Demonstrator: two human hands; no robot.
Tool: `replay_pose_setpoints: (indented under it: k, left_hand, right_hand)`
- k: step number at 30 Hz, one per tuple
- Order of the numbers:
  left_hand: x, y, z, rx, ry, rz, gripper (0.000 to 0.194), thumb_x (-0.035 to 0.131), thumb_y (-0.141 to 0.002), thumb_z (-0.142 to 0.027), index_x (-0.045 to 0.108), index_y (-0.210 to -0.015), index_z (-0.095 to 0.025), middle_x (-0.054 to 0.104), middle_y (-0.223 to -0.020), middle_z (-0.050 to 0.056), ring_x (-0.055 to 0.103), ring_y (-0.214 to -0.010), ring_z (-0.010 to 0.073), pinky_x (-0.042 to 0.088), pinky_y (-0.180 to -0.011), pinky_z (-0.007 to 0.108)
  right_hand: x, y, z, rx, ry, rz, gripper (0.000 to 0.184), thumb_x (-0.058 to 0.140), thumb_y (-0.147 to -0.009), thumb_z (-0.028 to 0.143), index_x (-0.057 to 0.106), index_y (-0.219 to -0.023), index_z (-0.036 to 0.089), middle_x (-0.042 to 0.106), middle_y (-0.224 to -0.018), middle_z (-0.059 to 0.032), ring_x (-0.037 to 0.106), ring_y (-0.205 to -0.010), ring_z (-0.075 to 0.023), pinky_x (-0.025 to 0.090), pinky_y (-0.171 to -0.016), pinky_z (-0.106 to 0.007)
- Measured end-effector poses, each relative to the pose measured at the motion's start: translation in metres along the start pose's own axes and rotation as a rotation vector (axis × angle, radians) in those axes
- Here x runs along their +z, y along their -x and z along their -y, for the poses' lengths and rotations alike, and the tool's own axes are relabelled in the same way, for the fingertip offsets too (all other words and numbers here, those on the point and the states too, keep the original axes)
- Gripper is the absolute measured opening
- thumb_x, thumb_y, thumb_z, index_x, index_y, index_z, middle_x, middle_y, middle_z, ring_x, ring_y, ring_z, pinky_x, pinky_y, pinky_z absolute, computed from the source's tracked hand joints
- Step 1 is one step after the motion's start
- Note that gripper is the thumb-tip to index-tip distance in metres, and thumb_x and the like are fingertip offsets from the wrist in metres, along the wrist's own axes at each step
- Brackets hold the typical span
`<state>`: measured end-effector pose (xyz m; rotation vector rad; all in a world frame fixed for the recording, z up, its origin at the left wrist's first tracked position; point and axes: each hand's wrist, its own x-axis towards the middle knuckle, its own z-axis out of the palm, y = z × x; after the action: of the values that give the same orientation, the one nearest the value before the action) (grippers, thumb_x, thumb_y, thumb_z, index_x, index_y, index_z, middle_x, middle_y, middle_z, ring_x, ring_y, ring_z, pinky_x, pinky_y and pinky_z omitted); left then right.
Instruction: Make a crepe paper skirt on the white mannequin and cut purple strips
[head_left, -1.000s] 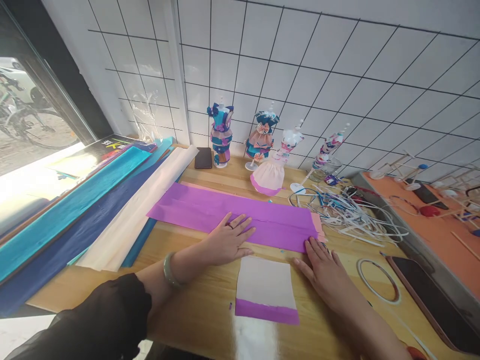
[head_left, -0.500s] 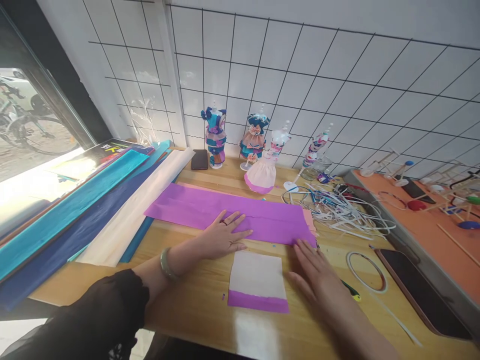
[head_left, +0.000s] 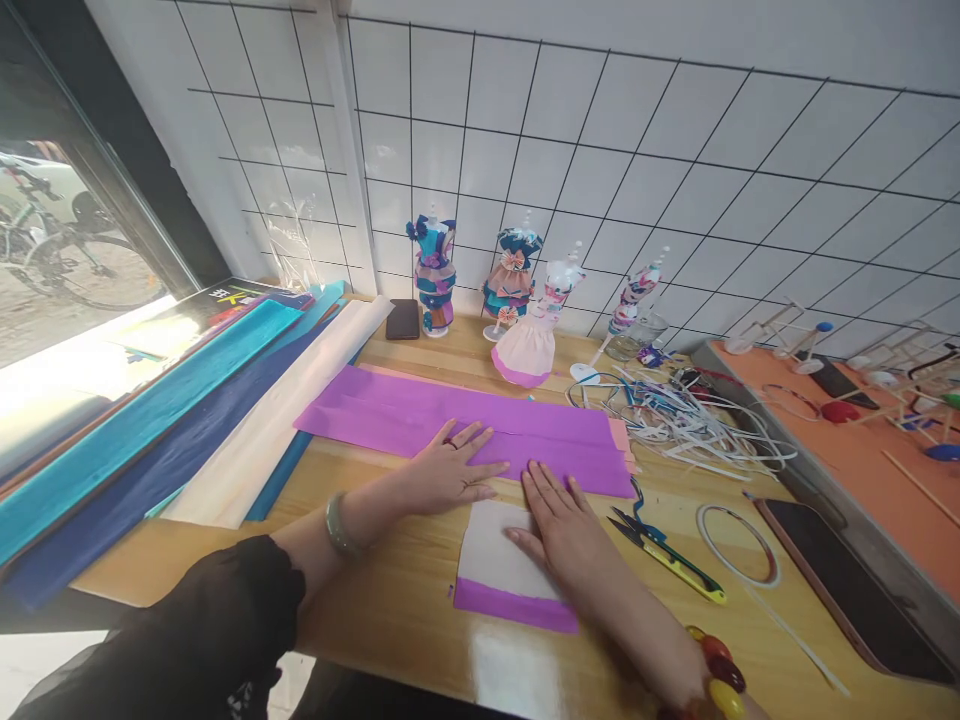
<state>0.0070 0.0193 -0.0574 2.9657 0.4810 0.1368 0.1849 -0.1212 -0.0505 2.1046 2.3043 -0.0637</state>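
A long strip of purple crepe paper lies across the table, with peach paper showing from under its right end. Spread flat on the strip's front edge is my left hand, fingers apart. My right hand also rests flat, its fingertips on the purple paper near the left hand and its palm over a small white piece with a purple border. Neither hand grips anything. Yellow-handled thread snips lie to the right of my right hand.
Rolls of blue, navy and cream paper lie at left. Small dressed mannequins stand along the tiled wall. A tangle of thin strips, a tape ring and a phone are on the right, beside an orange surface.
My right hand has slid left from the strip's right end toward my left hand, uncovering the snips. My left hand stays in place on the purple paper. The view has shifted slightly.
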Motion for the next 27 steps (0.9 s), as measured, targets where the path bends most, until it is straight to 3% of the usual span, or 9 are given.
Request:
replay_pose_setpoints:
  k: [11,15,21,27]
  left_hand:
    - [0.001,0.0,0.001,0.015,0.007,-0.008,0.05,0.024,-0.091,-0.054,0.03,-0.138,-0.037,0.014,-0.151,0.009,0.013,-0.139,0.0304,0.011,-0.108,0.054]
    - [0.0,0.0,0.001,0.008,0.008,-0.007,0.05,0.025,-0.091,-0.055,0.031,-0.137,-0.037,0.014,-0.151,0.008,0.013,-0.139,0.0293,0.011,-0.109,0.053]
    - [-0.004,0.002,-0.002,-0.006,0.041,0.015,0.051,0.024,-0.09,-0.057,0.032,-0.137,-0.038,0.015,-0.151,0.006,0.013,-0.139,0.028,0.011,-0.109,0.053]
    - [-0.008,0.005,-0.006,-0.007,0.047,0.009,0.056,0.017,-0.09,-0.058,0.036,-0.136,-0.034,0.019,-0.151,0.008,0.01,-0.14,0.0258,0.007,-0.11,0.051]
  right_hand:
    - [0.024,0.041,-0.056,0.219,0.191,-0.15,0.077,0.016,-0.089,0.061,0.045,-0.132,0.004,0.042,-0.139,-0.0179,0.036,-0.129,-0.0306,0.022,-0.105,-0.056]
    - [0.026,0.044,-0.061,0.276,0.224,-0.149,0.078,0.013,-0.088,0.061,0.047,-0.131,0.004,0.044,-0.137,-0.0172,0.036,-0.129,-0.0319,0.021,-0.104,-0.058]
    - [0.022,0.013,-0.043,0.138,0.155,-0.235,0.073,0.02,-0.089,0.059,0.046,-0.132,0.005,0.04,-0.14,-0.0188,0.032,-0.131,-0.0322,0.022,-0.105,-0.057]
    - [0.03,-0.035,-0.03,-0.078,0.024,-0.173,0.076,0.022,-0.089,0.058,0.04,-0.134,0.0,0.034,-0.143,-0.0221,0.031,-0.132,-0.0303,0.032,-0.103,-0.05]
